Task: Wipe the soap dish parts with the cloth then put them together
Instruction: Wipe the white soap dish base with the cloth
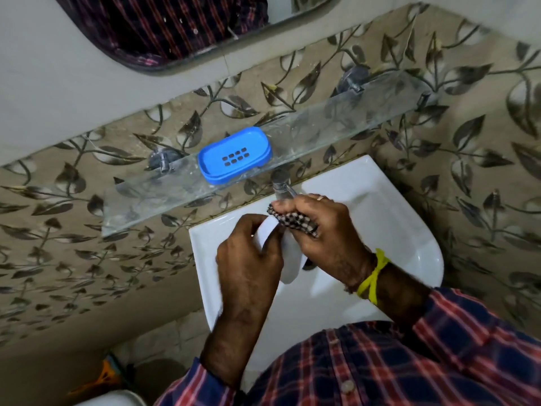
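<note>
Currently, head view: both hands work a white soap dish part over the sink.

Left hand [248,253] has its fingers clenched around the white soap dish part [289,265], held above the white sink [409,230]. Right hand [325,230] grips the checked cloth [292,219], pressed against the part's upper end. Blue soap dish tray [234,155], with drain slots, rests on the glass shelf [336,124] beside the tap [281,186].

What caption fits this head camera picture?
Over the sink, left hand holds a white dish part; right hand rubs it with checked cloth.
</note>
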`<state>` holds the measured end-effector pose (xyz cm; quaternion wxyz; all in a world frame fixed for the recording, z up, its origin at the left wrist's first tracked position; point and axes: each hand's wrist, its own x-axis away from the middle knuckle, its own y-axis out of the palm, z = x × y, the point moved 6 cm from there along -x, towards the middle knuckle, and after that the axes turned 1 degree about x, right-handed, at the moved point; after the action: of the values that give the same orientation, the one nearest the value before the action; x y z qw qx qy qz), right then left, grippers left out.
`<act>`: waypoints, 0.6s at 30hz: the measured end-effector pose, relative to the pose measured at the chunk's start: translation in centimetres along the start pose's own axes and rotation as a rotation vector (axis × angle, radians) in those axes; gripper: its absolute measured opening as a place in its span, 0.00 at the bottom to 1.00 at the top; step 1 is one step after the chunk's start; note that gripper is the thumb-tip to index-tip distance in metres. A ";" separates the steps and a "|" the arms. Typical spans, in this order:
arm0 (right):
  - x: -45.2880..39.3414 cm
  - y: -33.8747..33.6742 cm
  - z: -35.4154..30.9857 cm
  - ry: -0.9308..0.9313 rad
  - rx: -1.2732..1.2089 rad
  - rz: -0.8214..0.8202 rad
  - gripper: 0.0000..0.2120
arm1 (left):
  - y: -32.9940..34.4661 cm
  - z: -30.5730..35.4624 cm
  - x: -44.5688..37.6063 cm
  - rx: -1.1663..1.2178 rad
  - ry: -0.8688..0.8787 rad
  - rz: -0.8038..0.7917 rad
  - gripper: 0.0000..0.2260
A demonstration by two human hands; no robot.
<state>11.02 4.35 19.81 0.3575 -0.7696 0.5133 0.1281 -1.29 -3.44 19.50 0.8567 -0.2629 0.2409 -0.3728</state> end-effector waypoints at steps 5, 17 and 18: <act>0.4 0.5 0.1 0.026 -0.066 0.007 0.17 | -1.5 0.3 -0.6 0.088 0.015 0.100 0.09; 0.4 -0.7 1.3 0.085 0.046 0.084 0.14 | -1.1 0.1 -0.5 0.081 0.036 0.168 0.05; 0.7 -0.8 1.7 0.140 0.004 0.127 0.14 | -1.3 0.0 -0.2 0.135 0.030 0.234 0.05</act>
<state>12.32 5.19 18.57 0.3131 -0.7418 0.5853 0.0953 -2.05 -4.09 20.37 0.9063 -0.1689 0.2571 -0.2897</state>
